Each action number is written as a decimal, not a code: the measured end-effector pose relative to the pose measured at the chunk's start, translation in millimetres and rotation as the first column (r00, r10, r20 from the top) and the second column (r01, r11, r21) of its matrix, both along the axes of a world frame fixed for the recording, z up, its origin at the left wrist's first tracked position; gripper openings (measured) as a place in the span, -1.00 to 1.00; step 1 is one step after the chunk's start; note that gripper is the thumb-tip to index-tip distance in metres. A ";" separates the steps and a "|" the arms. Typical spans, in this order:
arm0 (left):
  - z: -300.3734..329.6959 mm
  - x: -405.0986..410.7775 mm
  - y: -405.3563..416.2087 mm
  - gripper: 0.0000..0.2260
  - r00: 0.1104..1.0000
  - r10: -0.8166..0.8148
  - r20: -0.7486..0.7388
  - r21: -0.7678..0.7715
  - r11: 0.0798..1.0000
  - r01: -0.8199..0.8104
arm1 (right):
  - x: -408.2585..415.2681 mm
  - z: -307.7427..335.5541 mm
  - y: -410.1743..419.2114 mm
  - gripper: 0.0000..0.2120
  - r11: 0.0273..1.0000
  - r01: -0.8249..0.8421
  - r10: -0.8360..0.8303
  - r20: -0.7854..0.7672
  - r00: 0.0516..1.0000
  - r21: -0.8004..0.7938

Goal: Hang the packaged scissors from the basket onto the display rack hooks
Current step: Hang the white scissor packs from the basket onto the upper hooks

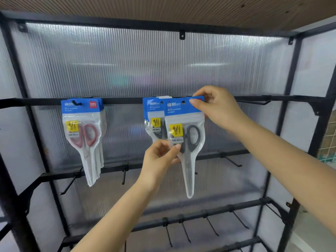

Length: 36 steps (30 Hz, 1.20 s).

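A pack of black-handled scissors (185, 135) with a blue header card is held up at the top rail of the black display rack (120, 100). My right hand (216, 108) pinches the card's upper right corner. My left hand (160, 155) pinches the pack's lower left side near the handles. Just behind it, another black-handled pack (154, 122) hangs on a hook of the same rail. Packs of red-handled scissors (83, 135) hang on a hook (75, 103) to the left. The basket is not in view.
Bare hooks stick out from the lower rails (234, 161) (211, 226) and one from the top rail at right (254, 102). A ribbed translucent panel (145, 66) backs the rack. Black frame posts (289, 79) stand at both sides.
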<state>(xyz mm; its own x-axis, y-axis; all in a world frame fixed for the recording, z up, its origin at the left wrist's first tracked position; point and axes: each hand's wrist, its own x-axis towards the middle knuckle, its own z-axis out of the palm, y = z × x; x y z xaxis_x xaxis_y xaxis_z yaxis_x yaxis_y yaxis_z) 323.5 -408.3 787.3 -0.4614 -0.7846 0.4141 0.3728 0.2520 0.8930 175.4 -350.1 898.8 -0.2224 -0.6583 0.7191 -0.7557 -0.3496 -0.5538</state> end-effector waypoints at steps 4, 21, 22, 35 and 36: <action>-0.6 0.3 0.0 -0.94 1.000 -0.002 0.008 0.001 1.000 0.002 | -0.5 -0.7 -5.9 -0.91 1.000 0.022 -0.022 0.022 1.000 -0.007; -7.1 -0.1 -27.1 -0.94 0.999 0.052 0.009 0.073 0.996 -0.052 | 5.6 -13.0 -35.9 -0.97 0.989 0.148 -0.147 -0.080 0.986 -0.003; -7.0 -1.7 -32.7 -0.95 0.997 0.071 0.012 0.080 0.994 -0.071 | 6.5 -14.0 -39.6 -0.96 0.987 0.159 -0.160 -0.101 0.982 -0.016; -7.9 -19.4 -103.0 -0.92 0.950 0.297 0.096 0.107 0.946 -0.306 | 11.7 -39.9 -81.9 -0.44 0.867 0.497 -0.359 -0.638 0.681 0.044; -7.5 -20.4 -105.8 -0.92 0.946 0.308 0.106 0.100 0.943 -0.318 | 12.2 -41.8 -84.9 -0.41 0.853 0.520 -0.361 -0.662 0.657 0.051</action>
<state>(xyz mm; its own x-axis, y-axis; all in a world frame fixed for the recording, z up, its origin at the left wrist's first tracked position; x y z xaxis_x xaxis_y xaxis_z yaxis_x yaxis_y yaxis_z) 303.1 -514.1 779.7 -0.2153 -0.9347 0.2827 0.2106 0.2382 0.9481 187.7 -435.0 857.1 -0.0952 -0.7525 0.6516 -0.9806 0.1836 0.0688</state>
